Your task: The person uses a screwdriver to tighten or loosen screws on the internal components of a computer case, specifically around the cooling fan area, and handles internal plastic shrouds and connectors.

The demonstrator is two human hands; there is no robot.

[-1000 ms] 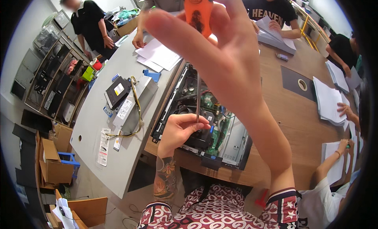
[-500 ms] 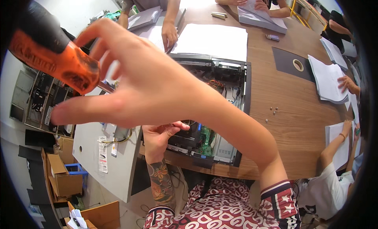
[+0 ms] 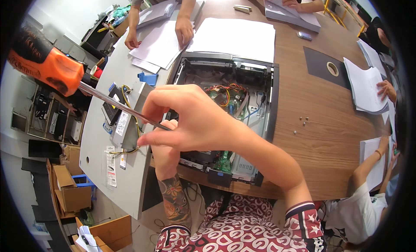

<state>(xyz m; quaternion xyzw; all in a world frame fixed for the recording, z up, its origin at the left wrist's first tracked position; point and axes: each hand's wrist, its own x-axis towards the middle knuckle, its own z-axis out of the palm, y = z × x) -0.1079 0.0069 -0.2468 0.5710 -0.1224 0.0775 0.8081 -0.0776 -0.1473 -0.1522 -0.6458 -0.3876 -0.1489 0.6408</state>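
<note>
My right hand (image 3: 195,122) hovers over the open computer case (image 3: 274,104) and pinches the thin metal shaft of a screwdriver near its tip. The shaft slants up to the left, ending in the orange and black handle (image 3: 43,63) close to the camera. My left hand (image 3: 167,150), on a tattooed forearm, sits just beneath the right one at the case's left wall. Its fingers touch the shaft's end, though the right hand hides most of it. Coloured wires and circuit boards show inside the case.
A removed metal unit with wires (image 3: 130,109) lies on the grey table left of the case. Three small screws (image 3: 303,120) lie on the wooden table. Paper sheets (image 3: 234,35), other people's hands (image 3: 184,31), a black mat with a tape roll (image 3: 331,69) and cardboard boxes (image 3: 71,191) surround it.
My right hand has dropped away from the camera and slid down the shaft toward the tip. The handle now points further up and left. The left hand stays at the case.
</note>
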